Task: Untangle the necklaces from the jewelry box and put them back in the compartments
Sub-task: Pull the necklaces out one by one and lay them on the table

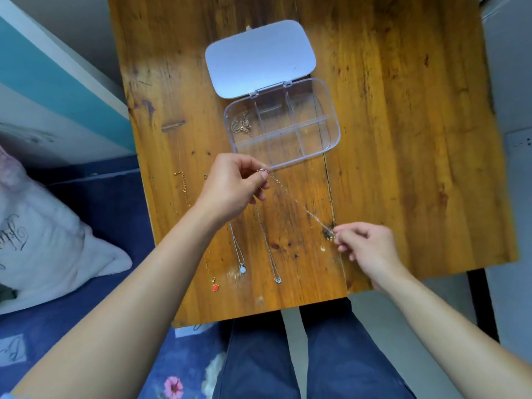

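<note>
A clear plastic jewelry box (334, 110) lies open on the wooden table (403, 139), its white lid (259, 56) folded back. A tangle of chains (241, 124) sits in its left compartment. My left hand (233, 188) pinches one end of a thin gold necklace (299, 203). My right hand (365, 246) pinches the other end, so the chain stretches taut between them above the table. Three necklaces lie straight on the table near me: one with a red pendant (215, 287), one with a white pendant (243, 269), one with a small silver pendant (277, 280).
A short gold chain (182, 185) lies at the table's left edge. A bed with a blue sheet (100, 211) and a pale pillow (43, 240) is to the left. My legs in dark trousers (331, 355) are under the table's near edge.
</note>
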### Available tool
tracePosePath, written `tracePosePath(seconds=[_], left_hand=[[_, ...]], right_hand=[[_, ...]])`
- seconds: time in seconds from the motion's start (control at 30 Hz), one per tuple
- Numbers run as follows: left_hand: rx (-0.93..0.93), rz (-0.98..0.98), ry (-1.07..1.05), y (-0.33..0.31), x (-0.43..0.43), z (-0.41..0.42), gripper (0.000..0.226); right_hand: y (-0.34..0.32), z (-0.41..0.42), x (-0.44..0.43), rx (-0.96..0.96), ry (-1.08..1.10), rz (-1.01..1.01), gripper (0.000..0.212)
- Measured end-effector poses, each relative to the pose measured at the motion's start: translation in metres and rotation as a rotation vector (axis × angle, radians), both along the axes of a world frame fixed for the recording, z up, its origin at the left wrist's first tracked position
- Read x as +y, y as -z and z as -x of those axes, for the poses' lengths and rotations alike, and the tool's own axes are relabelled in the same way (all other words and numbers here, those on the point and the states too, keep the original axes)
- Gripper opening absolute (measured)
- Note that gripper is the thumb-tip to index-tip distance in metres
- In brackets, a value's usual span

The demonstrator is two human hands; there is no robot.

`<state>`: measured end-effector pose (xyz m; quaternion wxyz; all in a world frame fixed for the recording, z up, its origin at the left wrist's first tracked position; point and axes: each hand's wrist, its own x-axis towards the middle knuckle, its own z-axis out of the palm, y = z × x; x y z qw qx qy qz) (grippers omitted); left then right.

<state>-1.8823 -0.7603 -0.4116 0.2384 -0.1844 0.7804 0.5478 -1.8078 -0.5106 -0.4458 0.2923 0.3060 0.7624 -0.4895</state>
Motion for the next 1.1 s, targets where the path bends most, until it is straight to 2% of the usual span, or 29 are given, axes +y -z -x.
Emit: tracePosePath(seconds=[0.1, 0.17, 0.37, 0.53, 0.8, 0.9, 1.0, 1.1], left_hand=[[0.073, 0.167, -0.038, 0.017, 0.013, -0.011, 0.008], [0.059, 0.216, -0.050, 0.027, 0.022, -0.014, 0.010], [-0.037, 0.241, -0.148, 0.045, 0.034, -0.012, 0.016], [-0.133, 0.136, -0.315, 0.049, 0.038, -0.008, 0.020], [-0.189, 0.006, -0.444, 0.051, 0.041, -0.006, 0.014], [-0.193, -0.013, -0.492, 0.045, 0.034, -0.006, 0.004], [-0.162, 0.028, -0.550, 0.038, 0.018, -0.007, 0.008], [-0.063, 0.085, -0.605, 0.034, -0.004, -0.005, 0.010]], right_hand=[[-0.002, -0.024, -0.008, -0.054, -0.198, -0.012, 0.013], [-0.003, -0.037, -0.014, -0.082, -0.305, -0.023, 0.011], [0.000, -0.049, -0.034, 0.001, -0.541, -0.154, 0.018], [0.009, -0.045, -0.042, 0.086, -0.642, -0.257, 0.022], [0.012, -0.046, -0.038, 0.083, -0.659, -0.316, 0.024], [0.007, -0.039, -0.032, 0.091, -0.637, -0.298, 0.022], [-0.005, -0.012, -0.022, 0.158, -0.560, -0.262, 0.018], [-0.020, 0.037, -0.023, 0.313, -0.434, -0.212, 0.012]])
